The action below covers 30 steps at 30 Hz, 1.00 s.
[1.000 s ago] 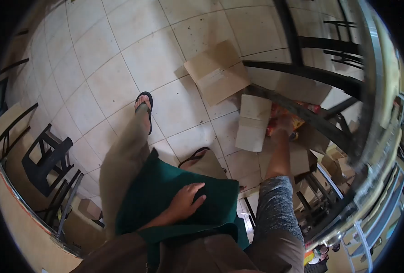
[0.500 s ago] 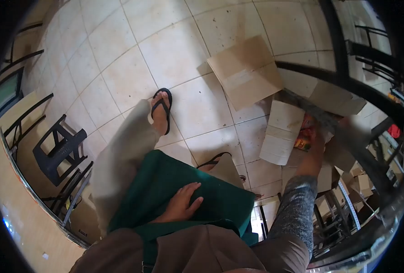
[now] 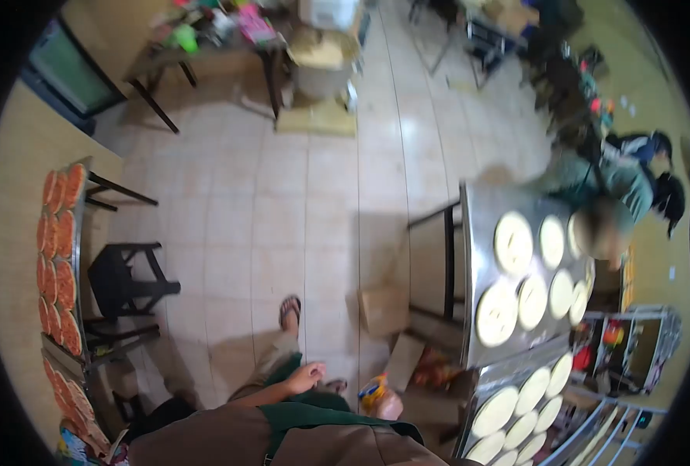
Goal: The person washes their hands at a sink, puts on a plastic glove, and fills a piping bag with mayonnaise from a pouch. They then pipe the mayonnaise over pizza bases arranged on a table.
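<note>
The 2 hands are apart. The right hand (image 3: 390, 405) is clamped on a yellow packet (image 3: 372, 391), near a carton (image 3: 404, 363) to its right. Whether the left hand (image 3: 306, 378) is closed, I cannot tell.

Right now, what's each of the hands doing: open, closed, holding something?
Left hand: loosely curled, nothing visible in it; open or closed can't be told.
Right hand: closed, holding a yellow-and-red packet.
</note>
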Each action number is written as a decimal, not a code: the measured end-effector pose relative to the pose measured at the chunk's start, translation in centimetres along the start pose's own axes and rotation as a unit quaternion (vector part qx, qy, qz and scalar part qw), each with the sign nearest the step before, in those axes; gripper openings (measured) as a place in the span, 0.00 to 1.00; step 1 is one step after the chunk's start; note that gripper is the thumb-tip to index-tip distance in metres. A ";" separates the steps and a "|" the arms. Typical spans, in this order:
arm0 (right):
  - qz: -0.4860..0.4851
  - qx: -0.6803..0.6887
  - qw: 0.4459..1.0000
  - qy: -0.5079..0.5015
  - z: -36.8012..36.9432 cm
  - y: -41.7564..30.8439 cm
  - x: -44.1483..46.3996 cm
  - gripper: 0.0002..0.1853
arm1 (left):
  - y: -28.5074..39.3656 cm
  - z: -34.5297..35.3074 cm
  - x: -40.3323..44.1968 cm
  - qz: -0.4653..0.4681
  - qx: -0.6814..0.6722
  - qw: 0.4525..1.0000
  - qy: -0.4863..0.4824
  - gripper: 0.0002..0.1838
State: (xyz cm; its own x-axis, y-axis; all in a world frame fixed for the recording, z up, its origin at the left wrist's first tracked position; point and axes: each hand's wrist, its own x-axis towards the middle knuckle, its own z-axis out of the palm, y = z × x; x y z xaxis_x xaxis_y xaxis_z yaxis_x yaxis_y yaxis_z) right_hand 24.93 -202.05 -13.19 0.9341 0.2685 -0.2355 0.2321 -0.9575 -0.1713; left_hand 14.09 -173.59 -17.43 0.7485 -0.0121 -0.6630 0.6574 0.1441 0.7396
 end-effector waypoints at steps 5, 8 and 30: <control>-0.306 0.105 0.931 -0.172 -16.5 -20.8 9.7 0.07 | 20.3 -9.2 -2.7 -0.234 -0.234 0.939 0.091 0.34; -0.575 0.091 0.813 -0.008 -25.9 -35.8 13.4 0.08 | 27.7 -18.3 -2.6 -0.027 -0.395 0.914 0.091 0.36; -0.521 0.446 0.546 -0.481 -39.0 -89.4 47.5 0.11 | 53.6 -61.0 -12.4 0.446 -0.165 0.807 0.350 0.22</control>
State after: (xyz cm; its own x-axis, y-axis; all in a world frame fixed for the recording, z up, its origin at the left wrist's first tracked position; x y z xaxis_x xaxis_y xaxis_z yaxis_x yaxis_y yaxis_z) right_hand 59.10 -107.82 28.25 -0.2530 0.9606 0.1150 -0.1237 0.0858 -0.9886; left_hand 34.74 -105.40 23.39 0.6033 0.7873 0.1270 -0.2614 0.0448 0.9642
